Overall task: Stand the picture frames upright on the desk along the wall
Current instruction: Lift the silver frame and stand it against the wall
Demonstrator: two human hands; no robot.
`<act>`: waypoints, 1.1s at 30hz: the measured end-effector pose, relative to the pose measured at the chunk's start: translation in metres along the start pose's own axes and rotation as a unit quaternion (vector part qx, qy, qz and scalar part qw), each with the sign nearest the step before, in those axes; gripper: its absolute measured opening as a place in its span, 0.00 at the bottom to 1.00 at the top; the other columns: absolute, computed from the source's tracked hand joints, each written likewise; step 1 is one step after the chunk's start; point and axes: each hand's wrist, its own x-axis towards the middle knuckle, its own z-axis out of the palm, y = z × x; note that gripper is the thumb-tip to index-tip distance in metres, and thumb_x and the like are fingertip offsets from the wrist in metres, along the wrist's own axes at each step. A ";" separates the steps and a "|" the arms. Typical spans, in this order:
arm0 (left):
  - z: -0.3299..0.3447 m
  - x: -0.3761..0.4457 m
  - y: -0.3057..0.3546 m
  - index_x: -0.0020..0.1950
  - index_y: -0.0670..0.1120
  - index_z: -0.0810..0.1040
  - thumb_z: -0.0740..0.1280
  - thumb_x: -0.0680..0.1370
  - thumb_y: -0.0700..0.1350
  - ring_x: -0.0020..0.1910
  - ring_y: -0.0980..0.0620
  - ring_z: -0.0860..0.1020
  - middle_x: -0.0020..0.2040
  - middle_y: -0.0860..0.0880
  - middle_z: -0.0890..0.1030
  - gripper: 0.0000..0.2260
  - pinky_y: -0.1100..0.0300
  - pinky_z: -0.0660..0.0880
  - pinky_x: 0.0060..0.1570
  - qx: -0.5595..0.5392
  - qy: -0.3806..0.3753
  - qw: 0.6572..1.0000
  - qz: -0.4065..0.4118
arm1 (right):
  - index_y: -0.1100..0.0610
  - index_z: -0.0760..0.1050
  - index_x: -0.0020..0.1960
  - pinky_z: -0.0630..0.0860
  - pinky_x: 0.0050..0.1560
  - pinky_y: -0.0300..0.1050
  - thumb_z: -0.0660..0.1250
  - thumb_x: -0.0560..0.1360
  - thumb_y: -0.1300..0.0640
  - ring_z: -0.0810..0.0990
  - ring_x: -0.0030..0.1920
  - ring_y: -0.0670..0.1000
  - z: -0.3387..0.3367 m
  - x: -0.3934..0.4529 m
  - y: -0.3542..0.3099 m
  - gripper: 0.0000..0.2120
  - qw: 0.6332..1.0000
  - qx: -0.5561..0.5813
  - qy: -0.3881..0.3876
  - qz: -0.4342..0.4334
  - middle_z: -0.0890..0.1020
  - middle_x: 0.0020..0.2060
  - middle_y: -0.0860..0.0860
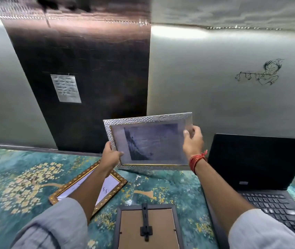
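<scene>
A silver textured picture frame [150, 142] with a dark grey picture is held almost upright, its picture side toward me, close to the wall. Its bottom edge sits at or just above the desk [17, 177]; contact is unclear. My left hand [110, 155] grips its lower left edge and my right hand [192, 141] grips its upper right edge. A gold ornate frame [110, 184] lies flat on the desk under my left forearm. A dark frame [148, 229] lies face down at the near edge, its back stand showing.
An open black laptop [261, 169] stands on the right of the desk, next to the silver frame. The desk has a teal and gold floral cover. On the wall behind are a dark brown panel [89, 69], a small paper note [65, 88] and a line drawing [261, 72].
</scene>
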 end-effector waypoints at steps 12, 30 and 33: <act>0.010 -0.033 0.064 0.66 0.47 0.75 0.66 0.79 0.43 0.50 0.45 0.82 0.51 0.47 0.83 0.15 0.44 0.79 0.53 0.113 -0.013 0.951 0.288 | 0.51 0.76 0.62 0.67 0.53 0.53 0.63 0.77 0.55 0.73 0.58 0.59 -0.003 -0.025 -0.123 0.13 0.928 -0.229 -0.050 -0.292 0.79 0.53 0.57; 0.034 -0.003 0.031 0.64 0.47 0.74 0.59 0.82 0.39 0.56 0.48 0.79 0.56 0.47 0.81 0.12 0.46 0.77 0.60 -0.025 -0.026 0.985 0.168 | 0.57 0.49 0.78 0.57 0.75 0.53 0.64 0.77 0.61 0.58 0.76 0.58 -0.014 0.011 -0.017 0.35 0.988 -0.139 -0.073 0.001 0.57 0.77 0.58; 0.035 0.005 0.028 0.68 0.46 0.74 0.59 0.82 0.37 0.59 0.49 0.78 0.58 0.48 0.80 0.15 0.50 0.77 0.61 -0.032 -0.014 0.986 0.166 | 0.56 0.57 0.76 0.66 0.71 0.53 0.60 0.79 0.60 0.70 0.70 0.58 -0.008 0.012 0.006 0.26 0.984 -0.128 -0.118 0.031 0.70 0.72 0.56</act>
